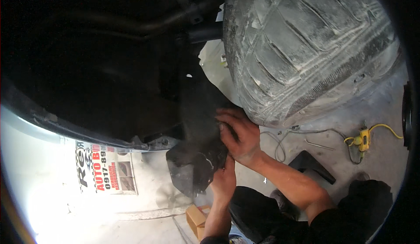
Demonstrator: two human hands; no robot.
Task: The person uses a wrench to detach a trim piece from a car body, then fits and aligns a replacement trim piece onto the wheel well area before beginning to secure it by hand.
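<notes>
A black plastic panel (199, 117), apparently a wheel-arch liner, hangs in the dark wheel well (109, 69) beside a dusty car tire (310, 47). Curled over the panel's right edge, just below the tire, are the fingers of my right hand (240, 141). My left hand (224, 180) grips the same edge lower down, close under the right one; its fingertips are partly hidden behind the panel. The panel's angular lower end (186, 165) sticks out past the bumper edge (144, 142).
On the floor to the right lie a yellow plug connector (363, 140) with cords, a thin metal rod (319, 145) and a black angular piece (313, 165). Lower down stand a cardboard box (195, 217) and a fan (173, 196). A printed banner (124, 174) hangs at left.
</notes>
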